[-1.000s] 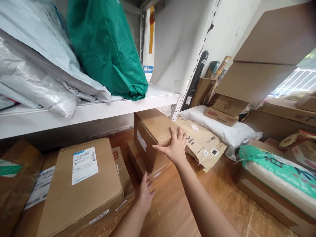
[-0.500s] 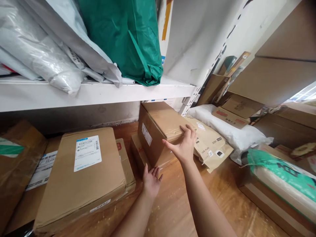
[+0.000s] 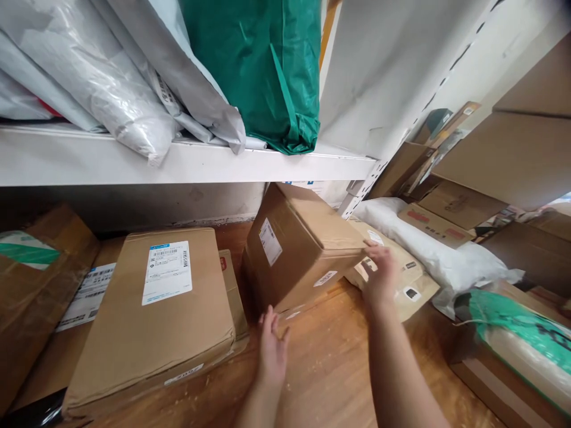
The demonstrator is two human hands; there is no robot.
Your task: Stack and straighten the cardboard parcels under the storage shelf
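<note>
In the head view, a brown cardboard box sits tilted under the white shelf, its near lower edge raised off the wooden floor and its white label facing left. The right hand is at the box's right corner, fingers spread and pressed against the edge where the top meets the near face; it is motion-blurred, so it probably grips the corner, though I cannot tell how firmly. The left hand is low and near, open with fingers straight, its tips at the bottom near edge of the box, seemingly just touching it and closed on nothing.

Left of the box lies a large flat carton with a printed shipping label, lying on further flat cartons. A thin box stands wedged between this carton and the tilted box. Right of the tilted box, a brown paper parcel lies on the floor, partly behind the right hand, and beyond it a white soft bag. Farther right are stacked cartons and a green-printed sack. On the shelf above rest grey plastic mailers and a green plastic bag.
</note>
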